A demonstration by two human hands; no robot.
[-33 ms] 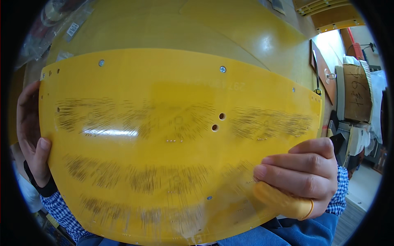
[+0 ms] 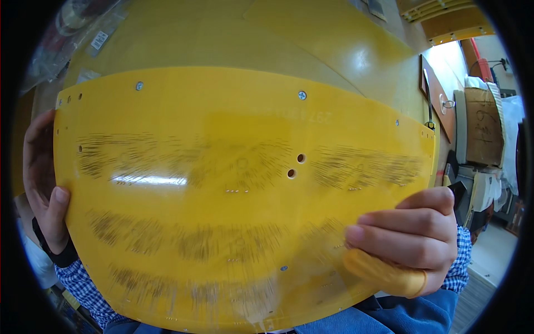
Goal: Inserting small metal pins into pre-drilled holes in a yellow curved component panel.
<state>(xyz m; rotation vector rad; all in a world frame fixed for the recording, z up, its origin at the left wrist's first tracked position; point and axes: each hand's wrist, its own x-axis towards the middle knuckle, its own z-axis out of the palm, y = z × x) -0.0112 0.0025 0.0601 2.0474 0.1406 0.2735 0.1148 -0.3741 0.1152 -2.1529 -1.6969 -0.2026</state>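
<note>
A large yellow plate (image 2: 239, 119) with a curved outline leans toward me, covering most of the view. Bundles of thin dark pins (image 2: 222, 239) show across it in several bands, beside screws and two round holes (image 2: 301, 158). My left hand (image 2: 47, 183) grips the plate's left edge, thumb at the front and fingers around the side. My right hand (image 2: 411, 239) is closed over the lower right part of the plate. A yellow finger cot (image 2: 384, 273) covers one finger, whose tip lies beside the other fingertips. Whatever these fingertips pinch is hidden.
Behind the plate lies a yellowish work surface (image 2: 194, 39). Clear plastic bags (image 2: 97, 42) are at the far left. On the right are a brown board (image 2: 436, 94), a dark-shafted tool (image 2: 428, 100) and a cardboard box (image 2: 484, 125). Yellow parts (image 2: 445, 19) stand far right.
The right-hand fingers and the finger cot have shifted very slightly. The plate and my left hand look almost the same.
</note>
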